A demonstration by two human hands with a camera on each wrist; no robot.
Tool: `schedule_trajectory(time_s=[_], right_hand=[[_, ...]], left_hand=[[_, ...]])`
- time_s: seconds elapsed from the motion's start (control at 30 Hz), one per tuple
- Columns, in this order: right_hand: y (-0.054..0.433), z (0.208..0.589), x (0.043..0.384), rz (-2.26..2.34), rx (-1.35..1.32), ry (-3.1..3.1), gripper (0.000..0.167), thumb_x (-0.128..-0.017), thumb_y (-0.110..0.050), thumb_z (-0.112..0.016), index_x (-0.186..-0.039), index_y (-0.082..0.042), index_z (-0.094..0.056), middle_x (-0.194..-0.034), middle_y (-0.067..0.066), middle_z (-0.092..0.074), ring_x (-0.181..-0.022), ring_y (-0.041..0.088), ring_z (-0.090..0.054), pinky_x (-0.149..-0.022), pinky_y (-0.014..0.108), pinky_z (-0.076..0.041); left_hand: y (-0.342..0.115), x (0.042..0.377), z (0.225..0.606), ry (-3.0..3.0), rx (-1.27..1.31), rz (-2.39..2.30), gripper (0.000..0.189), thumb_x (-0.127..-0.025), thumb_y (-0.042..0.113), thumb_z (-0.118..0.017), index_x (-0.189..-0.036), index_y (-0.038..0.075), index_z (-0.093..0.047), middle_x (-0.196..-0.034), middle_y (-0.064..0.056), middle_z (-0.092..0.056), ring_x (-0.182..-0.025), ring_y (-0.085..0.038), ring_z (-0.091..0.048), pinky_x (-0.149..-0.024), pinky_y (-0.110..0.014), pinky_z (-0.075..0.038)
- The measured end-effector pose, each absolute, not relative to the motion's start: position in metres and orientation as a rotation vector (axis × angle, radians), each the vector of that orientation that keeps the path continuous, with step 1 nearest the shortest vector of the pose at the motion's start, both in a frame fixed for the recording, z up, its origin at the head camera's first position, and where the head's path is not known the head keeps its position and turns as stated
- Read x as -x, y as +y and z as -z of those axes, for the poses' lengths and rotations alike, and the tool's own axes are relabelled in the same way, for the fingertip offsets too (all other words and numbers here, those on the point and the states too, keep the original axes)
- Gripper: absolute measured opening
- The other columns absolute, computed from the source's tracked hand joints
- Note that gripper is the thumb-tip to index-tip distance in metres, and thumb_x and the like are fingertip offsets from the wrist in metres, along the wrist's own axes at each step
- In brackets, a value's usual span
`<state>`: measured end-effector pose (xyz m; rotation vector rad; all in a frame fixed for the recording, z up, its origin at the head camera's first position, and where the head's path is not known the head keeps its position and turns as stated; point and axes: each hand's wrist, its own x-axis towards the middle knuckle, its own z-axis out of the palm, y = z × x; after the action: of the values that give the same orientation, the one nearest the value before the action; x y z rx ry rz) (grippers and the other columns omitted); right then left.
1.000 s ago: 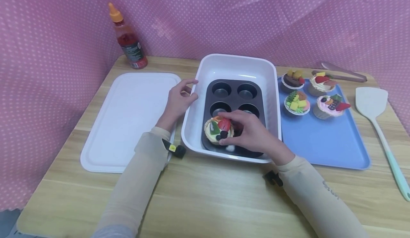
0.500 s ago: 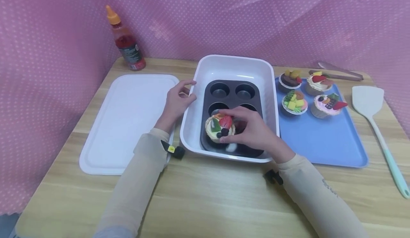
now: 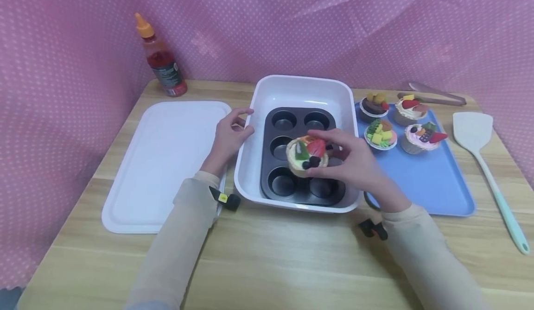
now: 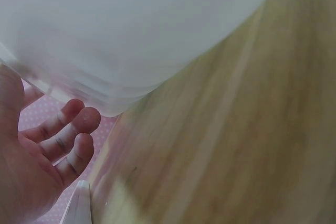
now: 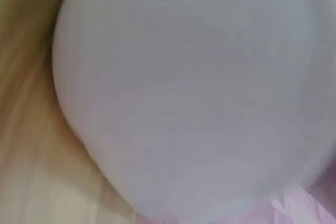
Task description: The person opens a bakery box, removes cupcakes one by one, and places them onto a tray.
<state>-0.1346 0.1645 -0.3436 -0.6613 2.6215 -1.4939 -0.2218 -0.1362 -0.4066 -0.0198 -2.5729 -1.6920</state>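
My right hand [image 3: 354,161] pinches a fruit-topped cupcake [image 3: 308,158], with strawberry, a green slice and dark berries, between thumb and fingers. The cupcake hangs over a dark muffin tin [image 3: 299,178] whose visible cups hold nothing. That tin lies inside a deep white tub [image 3: 292,92]. At the tub's left side, my left hand [image 3: 228,136] holds the rim with thumb and index finger; its other fingers curl loosely below the rim in the left wrist view. Only the tub's pale outer wall [image 5: 184,93] fills most of the right wrist view, and the hand is hidden there.
Several decorated cupcakes [image 3: 380,134] stand on a blue tray [image 3: 434,180] at the right. Beyond lie tongs [image 3: 438,94] and a pale spatula [image 3: 475,131]. A white board [image 3: 167,161] lies left, with a sauce bottle [image 3: 163,64] behind it against the pink cloth [image 3: 258,27].
My right hand has raised the cupcake from the muffin tin's near left cup and carried it to the right, uncovering the near cups. The left hand has stayed at the tub's rim.
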Motion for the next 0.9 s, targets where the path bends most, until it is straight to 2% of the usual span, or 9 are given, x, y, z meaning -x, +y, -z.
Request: schedule_trajectory(time_s=[0.13,0.27,0.47,0.57,0.73,0.9], right_hand=[[0.186,0.338,0.127,1.592,0.667,2.657,0.073,-0.075,-0.008,-0.089,-0.141,-0.019,-0.060,-0.133,0.003,-0.063,-0.113,0.009,-0.060,-0.091,0.015,-0.053],[0.206,0.334,0.119,1.671,0.686,2.683,0.073,-0.073,0.004,-0.086,-0.140,-0.010,-0.061,-0.132,-0.001,-0.065,-0.114,0.004,-0.062,-0.091,0.013,-0.052],[0.236,0.329,0.108,1.702,0.576,2.756,0.072,-0.071,0.013,-0.084,-0.137,-0.002,-0.061,-0.135,-0.011,-0.065,-0.117,-0.001,-0.061,-0.092,0.011,-0.050],[0.249,0.328,0.104,1.681,0.509,2.798,0.074,-0.070,0.015,-0.083,-0.138,-0.002,-0.059,-0.138,-0.011,-0.063,-0.118,-0.003,-0.060,-0.091,0.010,-0.049],[0.269,0.332,0.099,1.601,0.321,2.865,0.075,-0.074,0.009,-0.084,-0.142,-0.011,-0.058,-0.137,-0.013,-0.060,-0.116,-0.009,-0.057,-0.088,0.005,-0.047],[0.283,0.340,0.097,1.674,0.284,2.900,0.074,-0.071,0.015,-0.082,-0.139,-0.007,-0.061,-0.131,-0.012,-0.065,-0.114,-0.007,-0.060,-0.084,0.007,-0.050]], left_hand=[[-0.135,0.221,0.406,-2.571,0.016,1.695,0.047,-0.087,0.016,-0.065,-0.132,0.027,-0.063,-0.106,-0.009,-0.062,-0.086,-0.024,-0.063,-0.080,-0.032,-0.054],[-0.135,0.221,0.406,-2.570,0.002,1.695,0.047,-0.087,0.016,-0.065,-0.132,0.027,-0.063,-0.106,-0.009,-0.062,-0.086,-0.023,-0.063,-0.080,-0.032,-0.054],[-0.136,0.221,0.407,-2.567,0.000,1.705,0.047,-0.087,0.015,-0.065,-0.132,0.026,-0.063,-0.106,-0.009,-0.062,-0.085,-0.023,-0.064,-0.081,-0.032,-0.055],[-0.135,0.221,0.407,-2.563,0.000,1.712,0.046,-0.087,0.015,-0.065,-0.132,0.026,-0.063,-0.105,-0.009,-0.061,-0.085,-0.022,-0.065,-0.081,-0.032,-0.055],[-0.135,0.221,0.408,-2.568,0.006,1.705,0.047,-0.087,0.015,-0.065,-0.132,0.025,-0.063,-0.106,-0.010,-0.062,-0.085,-0.024,-0.064,-0.080,-0.032,-0.054],[-0.135,0.220,0.406,-2.569,0.012,1.698,0.047,-0.086,0.015,-0.065,-0.132,0.025,-0.063,-0.105,-0.010,-0.063,-0.084,-0.024,-0.064,-0.078,-0.032,-0.054]])
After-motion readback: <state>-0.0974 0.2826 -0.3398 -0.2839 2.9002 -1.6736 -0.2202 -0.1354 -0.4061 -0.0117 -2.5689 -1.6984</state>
